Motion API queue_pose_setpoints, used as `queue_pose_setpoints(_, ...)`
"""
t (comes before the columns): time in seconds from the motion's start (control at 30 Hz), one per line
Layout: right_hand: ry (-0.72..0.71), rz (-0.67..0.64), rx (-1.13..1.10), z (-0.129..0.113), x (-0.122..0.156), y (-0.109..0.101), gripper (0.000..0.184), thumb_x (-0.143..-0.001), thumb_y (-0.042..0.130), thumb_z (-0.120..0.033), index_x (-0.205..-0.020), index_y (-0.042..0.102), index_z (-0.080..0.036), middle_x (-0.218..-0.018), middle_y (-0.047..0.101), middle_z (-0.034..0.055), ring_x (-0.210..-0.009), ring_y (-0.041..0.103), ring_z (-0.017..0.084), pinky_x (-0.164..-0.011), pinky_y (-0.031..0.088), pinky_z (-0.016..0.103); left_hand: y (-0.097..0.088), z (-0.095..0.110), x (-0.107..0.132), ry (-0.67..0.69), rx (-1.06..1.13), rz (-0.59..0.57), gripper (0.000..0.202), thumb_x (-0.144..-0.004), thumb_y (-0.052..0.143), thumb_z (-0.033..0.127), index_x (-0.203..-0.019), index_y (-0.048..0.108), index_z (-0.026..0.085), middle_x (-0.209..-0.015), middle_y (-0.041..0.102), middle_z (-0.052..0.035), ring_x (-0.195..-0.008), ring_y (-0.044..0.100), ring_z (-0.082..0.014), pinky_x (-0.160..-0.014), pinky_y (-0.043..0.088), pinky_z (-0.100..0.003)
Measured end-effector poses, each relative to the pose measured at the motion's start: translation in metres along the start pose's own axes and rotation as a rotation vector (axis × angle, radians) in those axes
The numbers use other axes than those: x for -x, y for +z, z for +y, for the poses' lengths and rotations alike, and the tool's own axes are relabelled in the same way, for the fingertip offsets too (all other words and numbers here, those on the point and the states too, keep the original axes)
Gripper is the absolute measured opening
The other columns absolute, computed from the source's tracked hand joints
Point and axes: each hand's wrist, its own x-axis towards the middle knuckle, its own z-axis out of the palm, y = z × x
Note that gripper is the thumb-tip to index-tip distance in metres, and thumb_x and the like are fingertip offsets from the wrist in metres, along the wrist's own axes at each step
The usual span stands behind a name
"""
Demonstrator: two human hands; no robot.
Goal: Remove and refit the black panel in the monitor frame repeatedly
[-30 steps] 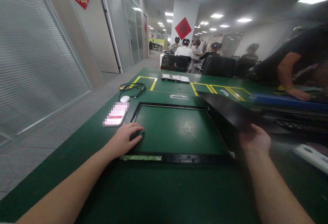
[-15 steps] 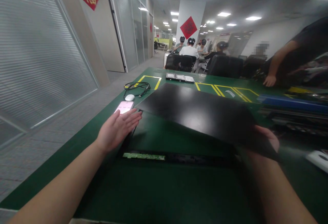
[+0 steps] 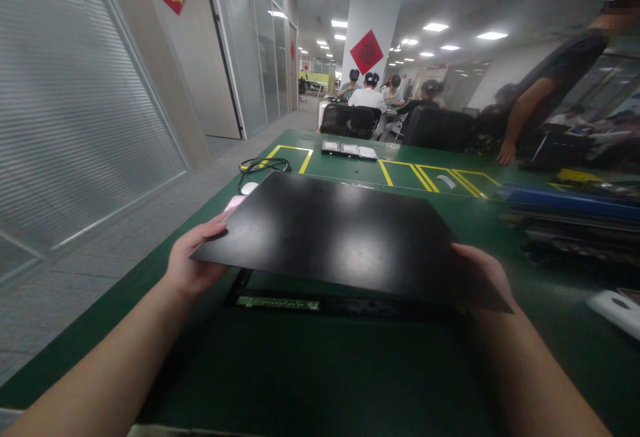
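Note:
A thin black rectangular panel (image 3: 330, 230) is held up over the green table, its glossy top reflecting the ceiling lights. My left hand (image 3: 193, 260) grips its left edge, thumb on top and fingers underneath. At the right edge, my right hand (image 3: 483, 270) holds it the same way, with most fingers hidden below. Under the panel lies a black frame (image 3: 380, 310) with a green circuit board strip (image 3: 277, 303) along its near side. The panel covers the rest of that frame.
Left of the panel lie a phone (image 3: 234, 203), a white mouse (image 3: 249, 188) and a coiled black cable (image 3: 264, 165). Drive-like boxes (image 3: 349, 150) sit at the back. A blue item (image 3: 570, 200) lies to the right, near a white object (image 3: 617, 310). A person's hand (image 3: 507, 153) rests at the far edge.
My left hand, open and apart before, has taken hold of the panel's left edge. The panel has come nearer and turned squarer to me. The other person has straightened up somewhat.

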Motion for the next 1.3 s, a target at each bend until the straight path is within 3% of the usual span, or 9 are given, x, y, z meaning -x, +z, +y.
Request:
queue_pose_setpoints(0.1,0.121,-0.244,0.098,0.003,0.002,0.005,0.037,-0.07,0.073,-0.02,-0.107,0.073,-0.019,-0.088,0.077,0.0063,-0.079,0.074,0.027,-0.069,0.061,0.04,-0.002,0.001,-0.001,0.058,0.039,0.036,0.048,-0.075,0.058,0.034,-0.119,0.075,0.021,-0.104,0.081,-0.0052,-0.107,0.072,-0.0362,-0.089,0.062,-0.048)
queue_pose_setpoints(0.2,0.03,-0.357,0.238,0.008,-0.002,0.005,0.042,-0.068,0.076,-0.018,-0.11,0.072,-0.018,-0.099,0.078,0.0079,-0.085,0.075,0.024,-0.073,0.061,0.035,-0.005,0.0,-0.001,0.119,0.025,0.043,0.048,-0.076,0.06,0.039,-0.118,0.075,0.023,-0.107,0.08,-0.0043,-0.109,0.071,-0.0381,-0.092,0.061,-0.052)
queue_pose_setpoints(0.33,-0.055,-0.265,0.357,0.012,-0.013,0.003,0.044,-0.069,0.076,-0.016,-0.112,0.07,-0.012,-0.097,0.078,0.0123,-0.078,0.074,0.021,-0.063,0.058,0.027,-0.007,-0.001,-0.001,0.157,-0.033,0.048,0.05,-0.078,0.059,0.042,-0.124,0.073,0.026,-0.115,0.079,-0.003,-0.118,0.066,-0.0406,-0.095,0.059,-0.056)
queue_pose_setpoints(0.47,-0.148,-0.064,0.329,0.013,-0.019,0.003,0.057,-0.071,0.07,-0.01,-0.126,0.059,-0.014,-0.082,0.077,0.0109,-0.064,0.072,0.02,-0.052,0.055,0.024,-0.005,-0.003,-0.002,0.089,0.019,0.07,0.047,-0.078,0.06,0.033,-0.122,0.073,0.027,-0.123,0.077,-0.0002,-0.124,0.063,-0.0372,-0.098,0.058,-0.05)
queue_pose_setpoints(0.6,-0.226,0.104,0.367,0.013,-0.021,0.006,0.059,-0.073,0.066,-0.008,-0.13,0.052,-0.016,-0.069,0.074,0.0063,-0.056,0.071,0.021,-0.046,0.054,0.025,-0.001,-0.008,-0.003,0.017,0.006,0.109,0.054,-0.075,0.062,0.028,-0.129,0.071,0.026,-0.124,0.077,-0.0009,-0.117,0.067,-0.0341,-0.088,0.061,-0.043)
queue_pose_setpoints(0.8,-0.315,0.215,0.492,0.014,-0.019,0.009,0.062,-0.071,0.065,-0.007,-0.131,0.052,-0.016,-0.062,0.07,0.0015,-0.053,0.067,0.018,-0.044,0.05,0.021,0.004,-0.016,-0.002,0.039,-0.11,0.007,0.061,-0.076,0.063,0.03,-0.137,0.066,0.023,-0.12,0.078,-0.0034,-0.102,0.073,-0.0303,-0.075,0.061,-0.034)
queue_pose_setpoints(0.9,-0.368,0.268,0.591,0.015,-0.022,0.006,0.072,-0.071,0.066,-0.011,-0.141,0.047,-0.013,-0.064,0.071,0.0024,-0.057,0.068,0.019,-0.047,0.048,0.022,0.008,-0.017,0.0,0.054,-0.12,-0.025,0.062,-0.075,0.064,0.031,-0.137,0.067,0.023,-0.12,0.078,-0.0033,-0.099,0.074,-0.0291,-0.072,0.061,-0.032)
queue_pose_setpoints(1.1,-0.425,0.319,0.816,0.018,-0.03,-0.004,0.079,-0.072,0.066,-0.025,-0.147,0.047,-0.013,-0.076,0.075,0.0041,-0.079,0.073,0.023,-0.074,0.054,0.034,0.014,-0.014,0.004,0.032,-0.04,-0.028,0.061,-0.069,0.074,0.026,-0.13,0.073,0.023,-0.114,0.08,-0.0035,-0.093,0.075,-0.0268,-0.062,0.058,-0.025)
queue_pose_setpoints(1.3,-0.422,0.336,0.873,0.016,-0.025,-0.002,0.081,-0.072,0.065,-0.028,-0.149,0.045,-0.011,-0.076,0.075,0.005,-0.084,0.072,0.025,-0.077,0.05,0.035,0.011,-0.017,0.003,0.014,0.017,-0.047,0.056,-0.069,0.078,0.026,-0.124,0.076,0.025,-0.117,0.08,-0.0024,-0.09,0.075,-0.0251,-0.061,0.057,-0.023)
